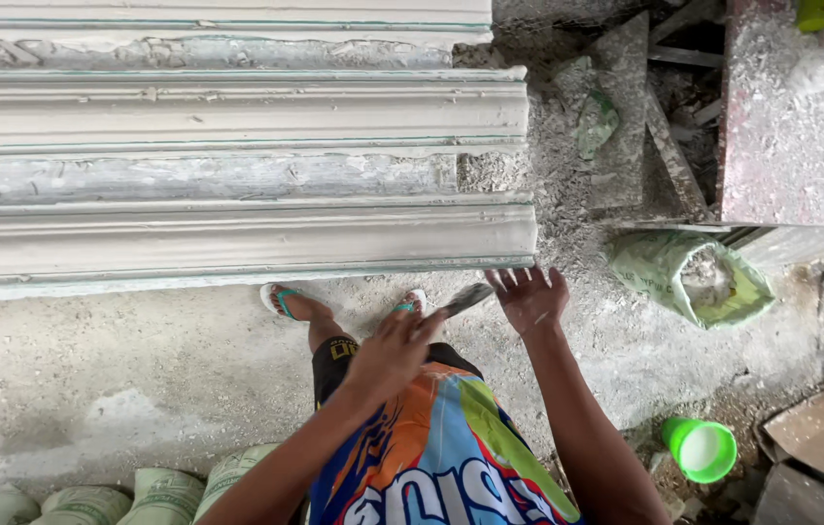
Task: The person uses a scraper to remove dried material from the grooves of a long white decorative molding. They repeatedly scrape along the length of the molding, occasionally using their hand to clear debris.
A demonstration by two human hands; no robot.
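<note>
Here the left hand (394,352) is closed around the near end of a narrow, flat grey tool (467,297), likely a blade or scraper, whose long axis runs up and to the right from the fingers toward the other hand. The right hand (532,297) is open, fingers spread and palm turned up, gripping nothing; the tip of the tool lies just beside its fingers, and whether it actually touches them cannot be told. Both hands hover above the dusty concrete floor (101,360), just in front of the near right corner of the closest of several long moulded plaster cornice lengths (237,238), which run left to right across the view with their ends toward the right. The right hand is the nearer of the two to that corner; the left sits lower and further back, over the person's knee. Two feet in blue-strapped sandals (281,299) stand close to the front edge of the cornice. To the right lies an open green sack (689,277) with pale powder inside, and lower down a green cup (701,449) tipped on rubble. Filled sacks (91,504) line the bottom left edge, cut off by the frame. The tool is blurred and partly hidden by the left fingers, so its handle and exact kind are hard to make out, and the cornice lengths run out of view at the left.
</note>
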